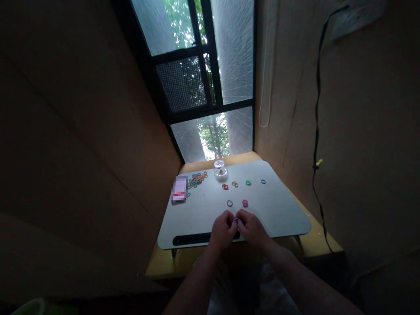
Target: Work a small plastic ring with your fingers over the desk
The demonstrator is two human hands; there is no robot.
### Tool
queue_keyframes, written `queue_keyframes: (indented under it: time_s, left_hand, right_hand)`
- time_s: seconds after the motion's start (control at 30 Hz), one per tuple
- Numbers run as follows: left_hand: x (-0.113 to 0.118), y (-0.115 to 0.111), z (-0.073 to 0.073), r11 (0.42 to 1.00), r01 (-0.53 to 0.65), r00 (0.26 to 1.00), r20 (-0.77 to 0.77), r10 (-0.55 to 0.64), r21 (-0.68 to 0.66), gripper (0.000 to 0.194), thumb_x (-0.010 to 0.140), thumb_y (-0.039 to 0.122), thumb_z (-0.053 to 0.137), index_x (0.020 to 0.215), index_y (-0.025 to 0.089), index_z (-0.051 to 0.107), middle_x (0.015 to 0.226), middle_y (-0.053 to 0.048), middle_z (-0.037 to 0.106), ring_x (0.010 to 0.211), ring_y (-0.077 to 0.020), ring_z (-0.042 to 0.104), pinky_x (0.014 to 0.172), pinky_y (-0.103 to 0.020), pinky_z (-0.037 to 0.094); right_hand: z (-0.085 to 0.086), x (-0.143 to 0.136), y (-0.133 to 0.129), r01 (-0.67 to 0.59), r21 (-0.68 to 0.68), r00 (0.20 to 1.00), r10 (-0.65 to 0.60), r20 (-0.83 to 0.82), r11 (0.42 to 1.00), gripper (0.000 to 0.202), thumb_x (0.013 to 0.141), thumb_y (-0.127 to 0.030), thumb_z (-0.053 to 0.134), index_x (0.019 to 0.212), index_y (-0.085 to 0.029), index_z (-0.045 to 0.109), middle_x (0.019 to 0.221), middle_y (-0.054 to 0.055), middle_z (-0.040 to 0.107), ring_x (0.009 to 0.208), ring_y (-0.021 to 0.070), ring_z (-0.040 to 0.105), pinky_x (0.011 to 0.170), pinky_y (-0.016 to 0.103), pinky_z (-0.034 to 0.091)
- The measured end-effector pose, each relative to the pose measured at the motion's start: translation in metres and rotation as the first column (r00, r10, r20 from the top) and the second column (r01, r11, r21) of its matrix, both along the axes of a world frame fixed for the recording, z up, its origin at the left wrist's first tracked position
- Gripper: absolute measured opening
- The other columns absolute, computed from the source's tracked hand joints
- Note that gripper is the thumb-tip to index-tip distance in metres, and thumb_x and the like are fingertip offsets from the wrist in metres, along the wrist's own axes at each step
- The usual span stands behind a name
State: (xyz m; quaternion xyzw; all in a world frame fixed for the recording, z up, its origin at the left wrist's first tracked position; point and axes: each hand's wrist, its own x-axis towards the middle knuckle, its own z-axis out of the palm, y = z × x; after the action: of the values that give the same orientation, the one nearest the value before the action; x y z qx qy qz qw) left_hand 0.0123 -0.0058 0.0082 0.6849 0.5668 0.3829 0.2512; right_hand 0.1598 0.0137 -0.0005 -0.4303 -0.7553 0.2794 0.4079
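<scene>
My left hand (225, 229) and my right hand (250, 226) meet above the front of the white lap table (203, 214). Both are closed, their fingertips pinching a small purple hair tie (236, 219) between them. Just beyond the fingers lie a greyish-lilac hair tie (229, 203) and a pink bundle of ties (245, 203). Farther back is a row of red ties (225, 187), yellow ties (235, 184), green ties (248, 183) and a dark blue-grey tie (263, 181). A loose pile of mixed-colour ties (197, 179) is at the back left.
A clear round container (221, 173) stands at the table's back edge. On the left lies a blurred pink-and-white packet or phone (179, 189). A black slot (192, 239) runs along the front edge. Behind is a window (210, 135); a black cable (316, 113) hangs on the right wall.
</scene>
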Motion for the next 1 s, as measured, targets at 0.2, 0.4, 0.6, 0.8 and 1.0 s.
queue_keyframes:
  time_s: [0.2, 0.4, 0.6, 0.8, 1.0]
  left_hand:
    - [0.0001, 0.0000, 0.0000, 1.000, -0.005, 1.000, 0.010, 0.005, 0.000, 0.011, 0.082, 0.026, 0.054, 0.074, 0.019, 0.053, 0.064, 0.003, 0.054, 0.059, -0.0115, 0.046, 0.057, -0.024, 0.031]
    - [0.0002, -0.0003, -0.0006, 1.000, -0.005, 1.000, 0.016, 0.005, 0.003, 0.011, 0.082, 0.026, 0.054, 0.074, 0.019, 0.053, 0.064, 0.003, 0.055, 0.058, -0.0113, 0.047, 0.056, -0.024, 0.031]
    - [0.0001, -0.0003, 0.0002, 1.000, -0.009, 1.000, -0.005, 0.009, 0.009, 0.011, 0.082, 0.026, 0.054, 0.074, 0.019, 0.053, 0.065, 0.003, 0.056, 0.060, -0.0117, 0.048, 0.058, -0.024, 0.032]
    - [-0.0003, 0.0000, -0.0007, 1.000, -0.006, 1.000, -0.004, 0.006, 0.005, 0.011, 0.082, 0.026, 0.054, 0.074, 0.019, 0.053, 0.064, 0.004, 0.055, 0.059, -0.0116, 0.047, 0.057, -0.024, 0.031]
    - [-0.0006, 0.0001, -0.0015, 1.000, 0.000, 1.000, -0.004, 0.000, 0.011, 0.011, 0.083, 0.026, 0.054, 0.074, 0.019, 0.052, 0.064, 0.004, 0.055, 0.059, -0.0116, 0.047, 0.057, -0.024, 0.031]
  right_hand:
    - [0.0013, -0.0004, -0.0001, 0.007, 0.014, 1.000, -0.006, -0.011, 1.000, 0.012, 0.080, -0.013, 0.047, 0.073, -0.021, 0.052, 0.065, -0.003, 0.055, 0.062, 0.0140, 0.051, 0.060, 0.025, 0.035]
    - [0.0018, -0.0004, -0.0007, 0.004, 0.003, 1.000, -0.004, -0.002, 1.000, 0.011, 0.080, -0.013, 0.047, 0.073, -0.021, 0.051, 0.066, -0.003, 0.055, 0.062, 0.0140, 0.051, 0.060, 0.025, 0.035]
    - [0.0005, -0.0007, 0.0000, 0.014, -0.005, 1.000, -0.014, 0.003, 1.000, 0.010, 0.079, -0.014, 0.048, 0.073, -0.021, 0.051, 0.064, -0.003, 0.054, 0.061, 0.0139, 0.051, 0.059, 0.025, 0.034]
    - [0.0006, -0.0003, -0.0004, 0.011, 0.001, 1.000, -0.011, -0.004, 1.000, 0.010, 0.079, -0.014, 0.048, 0.074, -0.021, 0.052, 0.064, -0.003, 0.054, 0.061, 0.0136, 0.049, 0.058, 0.025, 0.033]
    - [0.0010, 0.0002, -0.0005, 0.007, 0.002, 1.000, -0.007, 0.001, 1.000, 0.010, 0.080, -0.013, 0.047, 0.073, -0.020, 0.052, 0.064, -0.003, 0.053, 0.059, 0.0132, 0.048, 0.058, 0.025, 0.033]
